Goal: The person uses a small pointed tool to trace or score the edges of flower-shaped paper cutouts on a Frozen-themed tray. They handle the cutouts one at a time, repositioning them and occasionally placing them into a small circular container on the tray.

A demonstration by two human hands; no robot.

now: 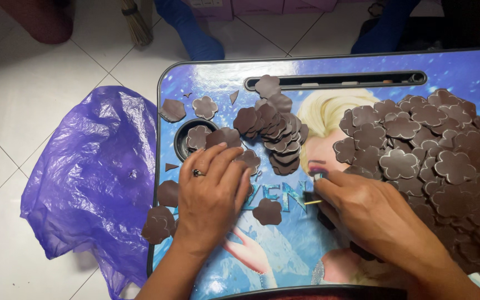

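Note:
My left hand (209, 191), with a ring on one finger, lies palm down on the blue printed lap table (284, 244), its fingertips on dark brown flower-shaped foam pieces (226, 138) next to a round cup recess (183, 136). My right hand (370, 214) grips a small dark tool with a yellowish part (311, 198) close to the table top. A single flower piece (266, 211) lies between the two hands. A heap of rounder brown pieces (276, 130) sits just beyond my left hand.
A big pile of brown flower pieces (418, 150) covers the table's right side. A purple plastic bag (93, 178) lies on the white tiled floor at left. Blue-socked feet (193, 30) of other people and a broom (135, 22) are beyond the table.

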